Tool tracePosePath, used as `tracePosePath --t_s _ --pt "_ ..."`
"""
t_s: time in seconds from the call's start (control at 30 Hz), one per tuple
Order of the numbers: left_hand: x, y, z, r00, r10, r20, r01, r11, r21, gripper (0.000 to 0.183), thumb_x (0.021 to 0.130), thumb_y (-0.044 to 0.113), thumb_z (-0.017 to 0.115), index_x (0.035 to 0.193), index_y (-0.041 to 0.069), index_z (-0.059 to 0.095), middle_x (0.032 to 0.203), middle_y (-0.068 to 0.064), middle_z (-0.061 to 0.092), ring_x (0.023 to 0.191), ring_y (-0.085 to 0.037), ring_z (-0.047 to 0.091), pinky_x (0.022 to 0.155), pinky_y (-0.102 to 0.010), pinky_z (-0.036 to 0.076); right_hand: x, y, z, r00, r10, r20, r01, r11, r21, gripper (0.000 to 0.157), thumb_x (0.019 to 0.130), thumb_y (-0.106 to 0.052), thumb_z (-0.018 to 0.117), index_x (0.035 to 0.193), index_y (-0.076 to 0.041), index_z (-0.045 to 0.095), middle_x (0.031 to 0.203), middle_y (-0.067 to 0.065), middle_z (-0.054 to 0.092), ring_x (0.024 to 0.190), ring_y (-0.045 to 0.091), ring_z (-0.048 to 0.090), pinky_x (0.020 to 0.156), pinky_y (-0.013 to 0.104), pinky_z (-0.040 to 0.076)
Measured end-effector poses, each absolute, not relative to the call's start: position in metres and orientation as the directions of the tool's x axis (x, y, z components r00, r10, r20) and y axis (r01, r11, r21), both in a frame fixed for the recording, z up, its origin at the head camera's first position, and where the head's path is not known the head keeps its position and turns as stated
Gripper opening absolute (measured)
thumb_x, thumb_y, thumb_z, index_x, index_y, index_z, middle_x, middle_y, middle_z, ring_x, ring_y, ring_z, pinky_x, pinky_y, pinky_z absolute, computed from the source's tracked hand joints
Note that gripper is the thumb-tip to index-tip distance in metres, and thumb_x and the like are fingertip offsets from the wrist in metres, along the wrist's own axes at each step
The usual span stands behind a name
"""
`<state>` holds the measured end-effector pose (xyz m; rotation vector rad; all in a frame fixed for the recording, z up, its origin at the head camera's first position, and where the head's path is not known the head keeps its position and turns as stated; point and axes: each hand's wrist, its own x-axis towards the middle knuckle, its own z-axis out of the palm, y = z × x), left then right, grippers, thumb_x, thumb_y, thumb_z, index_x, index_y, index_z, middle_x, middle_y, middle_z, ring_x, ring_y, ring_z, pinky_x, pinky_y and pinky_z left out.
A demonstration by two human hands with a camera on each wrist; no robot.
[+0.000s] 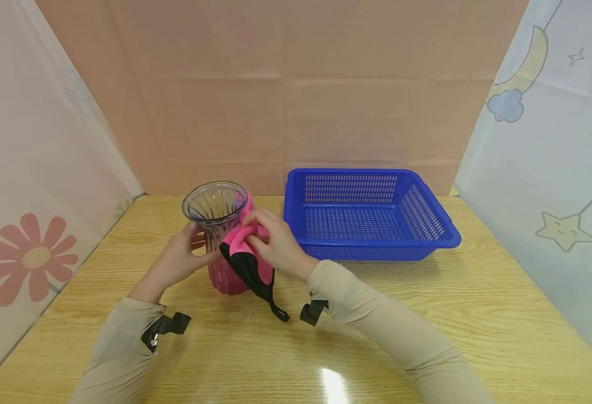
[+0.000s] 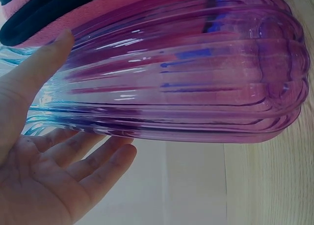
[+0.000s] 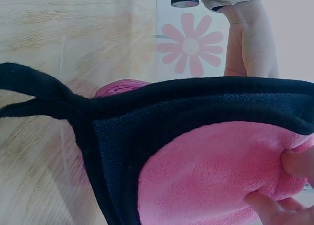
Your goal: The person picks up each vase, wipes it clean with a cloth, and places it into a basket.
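A fluted glass vase [image 1: 221, 247], clear at the rim and pink-purple toward its base, stands upright on the wooden table. My left hand [image 1: 177, 258] holds it round the neck, thumb on the near side and fingers on the far side, as the left wrist view of the vase [image 2: 186, 87] shows. My right hand [image 1: 278, 244] pinches a pink cloth [image 1: 262, 264] with black trim and a hanging loop, held against the vase's right side. In the right wrist view the cloth [image 3: 206, 171] bunches between thumb and fingers and hides most of the vase.
A blue plastic basket [image 1: 371, 244] with slotted walls stands at the back right, close beyond the right hand. A peach backdrop [image 1: 285, 101] rises behind the table [image 1: 255, 359], and patterned sheets hang on both sides.
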<state>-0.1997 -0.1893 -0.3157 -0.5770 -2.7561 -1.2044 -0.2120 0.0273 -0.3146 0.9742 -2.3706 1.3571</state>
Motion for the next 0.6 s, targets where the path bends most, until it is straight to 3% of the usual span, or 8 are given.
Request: tracePosePath --t_s 0.6 --pt "-0.197 -0.188 -0.315 -0.931 0.298 0.210 0.355 0.609 0.710 0.070 0.082 0.014 0.071 0.138 0.000 0.031 0.137 -0.029 0.043 0.121 -0.048 0.048 0.097 -0.056 0.045 -0.210 0.032 -0.325 -0.753 -0.451 0.478 -0.652 0.413 -0.636 0.011 0.086 -0.003 0.062 0.096 -0.005 0.058 0.105 0.013 0.060 0.101 0.024 0.056 0.086 0.039 0.056"
